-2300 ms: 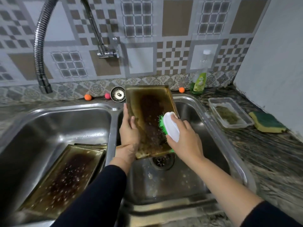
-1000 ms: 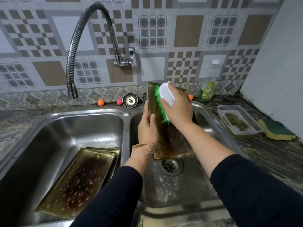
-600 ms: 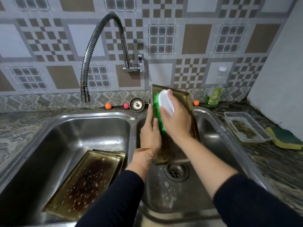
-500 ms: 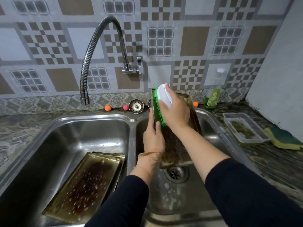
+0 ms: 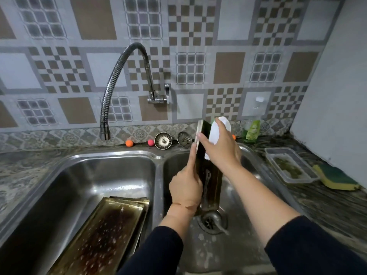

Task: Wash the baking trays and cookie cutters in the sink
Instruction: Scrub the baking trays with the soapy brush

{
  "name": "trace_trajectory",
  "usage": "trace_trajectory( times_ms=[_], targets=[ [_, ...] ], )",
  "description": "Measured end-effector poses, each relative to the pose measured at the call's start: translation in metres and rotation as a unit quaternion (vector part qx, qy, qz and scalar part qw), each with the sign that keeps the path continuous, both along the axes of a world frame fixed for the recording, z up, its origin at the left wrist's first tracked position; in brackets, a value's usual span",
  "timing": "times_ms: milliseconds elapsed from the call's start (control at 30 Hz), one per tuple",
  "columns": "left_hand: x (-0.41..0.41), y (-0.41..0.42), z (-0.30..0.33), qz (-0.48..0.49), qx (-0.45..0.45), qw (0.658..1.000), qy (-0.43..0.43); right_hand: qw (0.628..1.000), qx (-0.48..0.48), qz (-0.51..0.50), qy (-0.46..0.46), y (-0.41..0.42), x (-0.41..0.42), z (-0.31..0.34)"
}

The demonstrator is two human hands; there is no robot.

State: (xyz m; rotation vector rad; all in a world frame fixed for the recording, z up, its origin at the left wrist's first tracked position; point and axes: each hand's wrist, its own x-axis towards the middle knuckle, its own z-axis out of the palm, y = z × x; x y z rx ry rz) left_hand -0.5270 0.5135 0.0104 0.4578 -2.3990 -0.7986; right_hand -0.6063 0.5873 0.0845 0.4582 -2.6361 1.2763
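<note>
Baking tray (image 5: 210,181) is standing on edge over the right basin's drain, left hand (image 5: 185,187) fingers clamped on it, right hand (image 5: 222,149) gripping a scrub brush (image 5: 215,132) against it, while stained trays (image 5: 103,233) at 8 o'clock are waiting unwashed.

The light is dim, cool and even, and appears to fall from overhead. Soft glare lies on the far wall of the left stainless steel sink basin (image 5: 111,185) and runs along the curved ribbed chrome faucet hose (image 5: 117,76). The patterned grey and brown wall tiles (image 5: 190,36) look soft and slightly smeared. Straight lines bow toward the edges from the wide lens. The dark sleeves at the bottom are underexposed, without detail.
</note>
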Motion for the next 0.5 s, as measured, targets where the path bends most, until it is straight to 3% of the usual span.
trace_trajectory(
  times_ms=[167,300,500],
  targets=[
    [0.001,0.022,-0.003,-0.009,-0.064,0.998,0.012,0.997,-0.008,-0.074,-0.007,-0.004,-0.004,0.003],
    [0.004,0.010,-0.004,-0.063,-0.088,0.994,0.011,0.993,-0.104,-0.053,-0.005,0.010,-0.009,0.005],
    [-0.011,-0.025,-0.014,-0.066,0.139,0.987,-0.051,0.933,-0.357,0.016,-0.048,0.032,-0.012,0.017]
  ],
)
